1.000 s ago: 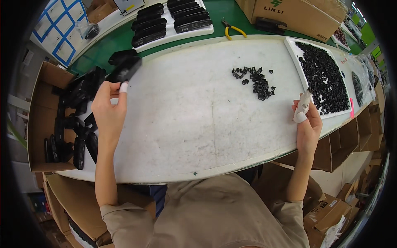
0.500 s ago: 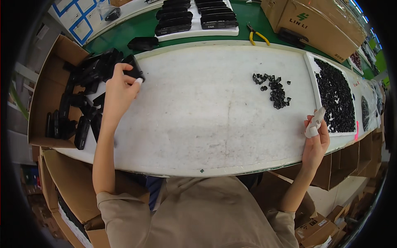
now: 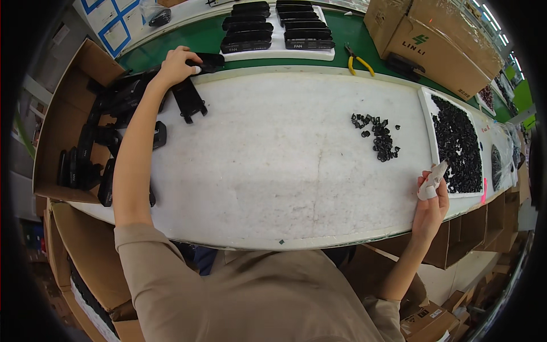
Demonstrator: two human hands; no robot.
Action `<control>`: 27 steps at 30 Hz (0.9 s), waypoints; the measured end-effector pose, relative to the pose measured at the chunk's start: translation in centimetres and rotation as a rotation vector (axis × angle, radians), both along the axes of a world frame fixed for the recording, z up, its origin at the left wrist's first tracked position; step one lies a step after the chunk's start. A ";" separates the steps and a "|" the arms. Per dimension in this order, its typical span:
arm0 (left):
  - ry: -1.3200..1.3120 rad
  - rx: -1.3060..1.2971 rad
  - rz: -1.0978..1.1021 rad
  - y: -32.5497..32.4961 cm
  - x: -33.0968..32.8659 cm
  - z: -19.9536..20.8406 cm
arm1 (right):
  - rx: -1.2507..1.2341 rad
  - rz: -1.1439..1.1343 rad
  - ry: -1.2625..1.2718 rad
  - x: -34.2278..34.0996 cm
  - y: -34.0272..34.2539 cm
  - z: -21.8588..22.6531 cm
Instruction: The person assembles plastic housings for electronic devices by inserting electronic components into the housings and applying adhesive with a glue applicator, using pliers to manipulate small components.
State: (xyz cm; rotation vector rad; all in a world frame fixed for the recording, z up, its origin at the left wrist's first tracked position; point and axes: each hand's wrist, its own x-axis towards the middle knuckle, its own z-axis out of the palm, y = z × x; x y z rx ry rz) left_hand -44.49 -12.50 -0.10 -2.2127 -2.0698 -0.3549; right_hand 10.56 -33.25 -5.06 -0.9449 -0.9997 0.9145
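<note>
My left hand (image 3: 178, 67) reaches to the far left of the table. Its thumb, with a white cover on the tip, and its fingers close on the near end of a black plastic housing (image 3: 212, 61) on the green strip. Just below that hand, another black housing (image 3: 189, 101) lies on the white table mat. At the right edge, my right hand (image 3: 431, 199) is by a white tray (image 3: 428, 114) of small black plastic parts (image 3: 456, 142). White covers wrap its thumb and forefinger, which are pressed together; whatever they hold is too small to make out.
A cardboard box (image 3: 68, 102) with black housings stands at left. Loose small black parts (image 3: 383, 142) lie right of centre. At the back are a white tray (image 3: 279, 54) of lined-up housings, yellow-handled pliers (image 3: 360, 61) and a large carton (image 3: 433, 48).
My left hand has moved up and away from the housing on the mat, to the one on the green strip. My right hand has stayed beside the parts tray. The view has shifted slightly.
</note>
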 end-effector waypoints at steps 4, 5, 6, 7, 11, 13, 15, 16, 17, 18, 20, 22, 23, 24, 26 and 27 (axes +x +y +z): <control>-0.123 0.158 -0.085 1.2 -0.8 0.1 | -0.006 -0.011 -0.024 -0.4 0.2 0.2; -0.071 0.252 -0.122 1.0 -0.7 0.5 | -0.012 -0.022 -0.044 -0.4 0.3 0.1; -0.073 0.311 -0.153 0.6 -0.9 1.3 | -0.032 -0.009 -0.072 -0.8 0.3 0.4; -0.125 0.358 -0.170 0.1 -1.1 2.1 | -0.052 0.006 -0.098 -1.2 0.4 0.9; -0.053 0.389 -0.291 -5.4 3.0 6.5 | -0.113 -0.002 -0.175 -1.3 0.8 1.4; -0.024 0.349 -0.373 -9.5 6.6 7.5 | -0.120 -0.024 -0.180 -1.6 0.9 1.9; 0.029 0.345 -0.471 -13.8 11.1 7.3 | -0.126 -0.037 -0.304 -1.7 1.1 2.5; 0.056 0.286 -0.525 -15.7 12.8 7.0 | -0.129 -0.022 -0.291 -1.7 1.4 2.6; 0.032 0.224 -0.559 -17.8 13.9 6.4 | -0.127 -0.025 -0.290 -1.7 1.8 2.8; 0.032 0.165 -0.604 -19.6 14.7 5.7 | -0.114 0.007 -0.301 -1.8 2.5 2.9; -0.037 0.005 -0.599 -21.9 16.7 4.4 | -0.103 0.025 -0.339 -2.1 3.5 3.3; -0.038 -0.033 -0.633 -22.2 17.4 3.2 | -0.116 0.035 -0.362 -1.6 4.3 3.0; -0.054 -0.031 -0.624 -22.2 17.5 2.6 | -0.127 0.051 -0.378 -1.5 4.6 2.9; -0.056 -0.031 -0.624 -22.1 17.6 2.1 | -0.127 0.051 -0.380 -1.5 4.6 3.0; 0.002 -0.048 -0.651 -21.8 17.7 1.4 | -0.159 0.050 -0.367 -1.5 4.6 3.2; 0.001 -0.048 -0.655 -21.7 17.6 1.3 | -0.160 0.047 -0.367 -1.5 4.6 3.1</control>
